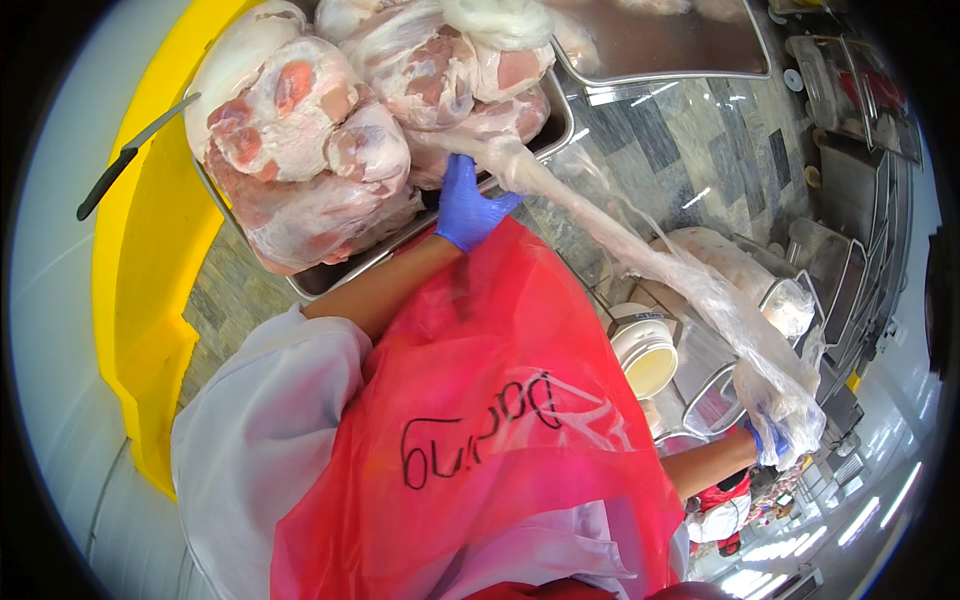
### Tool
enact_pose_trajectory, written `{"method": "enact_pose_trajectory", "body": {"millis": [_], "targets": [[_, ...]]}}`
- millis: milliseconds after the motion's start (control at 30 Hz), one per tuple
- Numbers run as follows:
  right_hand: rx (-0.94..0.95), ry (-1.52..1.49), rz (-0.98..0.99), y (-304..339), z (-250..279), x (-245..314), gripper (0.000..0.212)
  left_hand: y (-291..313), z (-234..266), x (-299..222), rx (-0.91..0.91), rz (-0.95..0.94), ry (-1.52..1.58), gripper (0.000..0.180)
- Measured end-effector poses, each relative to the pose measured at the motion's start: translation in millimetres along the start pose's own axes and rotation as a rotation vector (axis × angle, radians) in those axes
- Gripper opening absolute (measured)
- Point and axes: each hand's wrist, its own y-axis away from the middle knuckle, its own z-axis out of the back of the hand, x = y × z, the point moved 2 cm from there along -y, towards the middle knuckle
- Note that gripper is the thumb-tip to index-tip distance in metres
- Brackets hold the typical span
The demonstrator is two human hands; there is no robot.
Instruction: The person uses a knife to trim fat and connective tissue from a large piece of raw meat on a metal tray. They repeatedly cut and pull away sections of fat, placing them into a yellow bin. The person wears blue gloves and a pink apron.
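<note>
A long, pale, translucent strip (630, 245) stretches from the meat on the pan toward the lower right. I cannot tell whether it is membrane or plastic film. At its far right end my right hand (770, 438), in a blue glove, is closed on the bunched strip, which partly covers the fingers. My left hand (468, 208), also gloved in blue, rests against the meat at the pan's near edge, thumb and forefinger spread apart. Large pieces of raw meat (300, 140) with pale fat are heaped in a metal pan (560, 115).
A knife (135, 155) with a black handle lies across the yellow edge (140, 330) at left. Another metal tray (670, 50) holds meat at the top. Low at right are a white round container (645, 360) and metal racks (850, 280). A person (722, 510) is in the background.
</note>
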Motion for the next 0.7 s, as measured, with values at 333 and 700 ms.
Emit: {"method": "enact_pose_trajectory", "body": {"millis": [333,700], "targets": [[0.215,0.03,0.131,-143,-79,-22,0.05,-31,16,-53,0.087,0.793,1.37,0.047],[-0.201,-0.421,0.132,-286,-81,83,0.029,-4,-3,-12,-0.674,0.801,1.143,0.027]]}}
